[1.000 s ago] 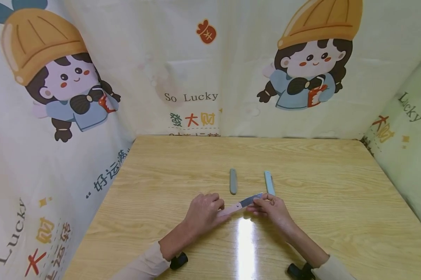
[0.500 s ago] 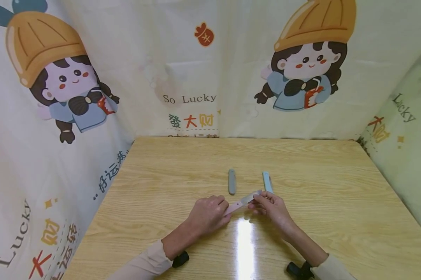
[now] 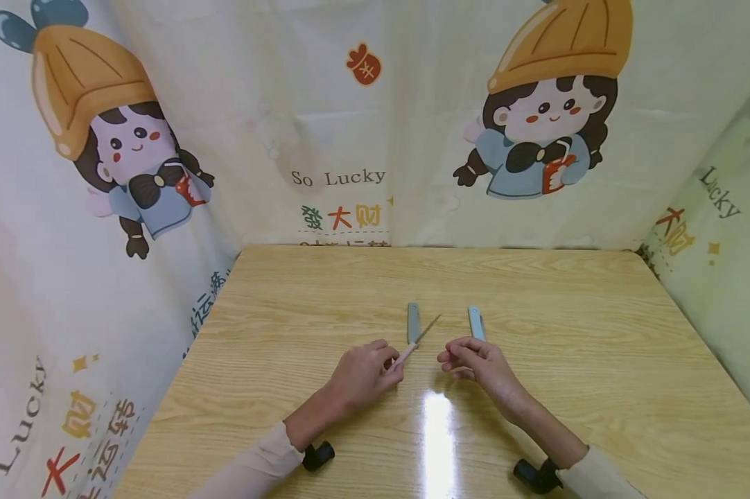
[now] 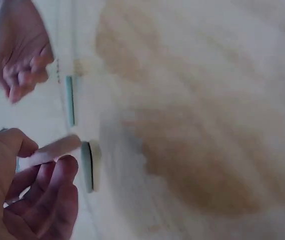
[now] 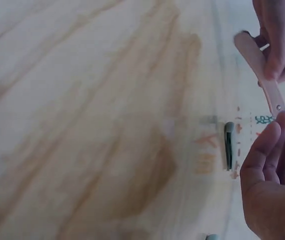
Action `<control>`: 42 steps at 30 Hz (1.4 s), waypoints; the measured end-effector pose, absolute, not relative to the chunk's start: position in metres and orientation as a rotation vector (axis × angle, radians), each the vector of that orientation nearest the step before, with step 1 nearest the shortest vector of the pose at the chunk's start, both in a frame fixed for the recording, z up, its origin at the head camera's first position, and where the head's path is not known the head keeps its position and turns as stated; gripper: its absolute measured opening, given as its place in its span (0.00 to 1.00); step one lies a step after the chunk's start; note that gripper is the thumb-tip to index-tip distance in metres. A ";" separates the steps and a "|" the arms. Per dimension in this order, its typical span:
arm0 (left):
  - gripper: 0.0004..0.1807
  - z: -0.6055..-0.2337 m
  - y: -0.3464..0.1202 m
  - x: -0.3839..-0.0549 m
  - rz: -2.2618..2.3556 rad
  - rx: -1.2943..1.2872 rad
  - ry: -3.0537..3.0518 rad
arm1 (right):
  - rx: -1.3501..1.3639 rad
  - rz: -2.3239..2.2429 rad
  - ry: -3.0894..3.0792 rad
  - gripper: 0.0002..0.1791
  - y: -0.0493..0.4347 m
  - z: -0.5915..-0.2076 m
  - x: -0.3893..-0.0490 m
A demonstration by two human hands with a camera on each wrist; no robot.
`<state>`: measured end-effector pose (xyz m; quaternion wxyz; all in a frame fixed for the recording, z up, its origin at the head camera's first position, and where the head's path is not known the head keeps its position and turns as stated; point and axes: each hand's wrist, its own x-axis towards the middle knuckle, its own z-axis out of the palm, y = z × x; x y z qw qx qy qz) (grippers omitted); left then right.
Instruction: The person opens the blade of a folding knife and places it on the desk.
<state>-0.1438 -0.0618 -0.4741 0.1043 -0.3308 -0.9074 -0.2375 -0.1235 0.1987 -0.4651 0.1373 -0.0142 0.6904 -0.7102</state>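
My left hand (image 3: pixel 362 371) grips the pink handle of a folding knife (image 3: pixel 403 356). Its blade is unfolded and points away to the upper right, seen nearly edge-on in the head view. In the left wrist view the thumb and fingers pinch the knife handle (image 4: pixel 60 148). My right hand (image 3: pixel 482 364) is just right of the knife, fingers loosely bent, holding nothing. Beyond the hands a grey folded knife (image 3: pixel 413 319) lies on the table, partly overlapped by the pink knife. A light blue folded knife (image 3: pixel 475 321) lies right of it, its near end behind my right fingers.
The wood-grain table (image 3: pixel 300 291) reaches back to a printed cloth wall (image 3: pixel 437 138), with more cloth at both sides. A bright light reflection lies on the table between the forearms. Each wrist wears a black device (image 3: pixel 319 456).
The right hand has let go of the blade. The left hand has drawn the knife slightly left and turned it so the blade points further away from the body.
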 end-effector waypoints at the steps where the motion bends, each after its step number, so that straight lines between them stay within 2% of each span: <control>1: 0.05 -0.473 -0.062 -0.147 -0.785 -0.918 -2.708 | -0.059 -2.033 1.997 0.24 0.199 -0.465 -0.123; 8: 0.08 -0.471 -0.066 -0.169 -1.260 -0.639 -2.752 | -0.198 -1.878 2.242 0.16 0.201 -0.466 -0.118; 15: 0.12 -0.476 -0.068 -0.190 -1.435 -0.388 -2.815 | -0.330 -1.506 2.675 0.10 0.201 -0.471 -0.114; 25: 0.12 -0.482 -0.075 -0.213 -1.385 -0.300 -2.889 | -0.441 -1.078 2.967 0.09 0.199 -0.474 -0.110; 31: 0.11 -0.486 -0.080 -0.220 -1.319 -0.196 -2.882 | -0.467 -1.057 2.951 0.08 0.202 -0.473 -0.109; 42: 0.08 -0.488 -0.078 -0.223 -1.294 -0.168 -2.851 | -0.463 -1.040 2.925 0.05 0.205 -0.477 -0.112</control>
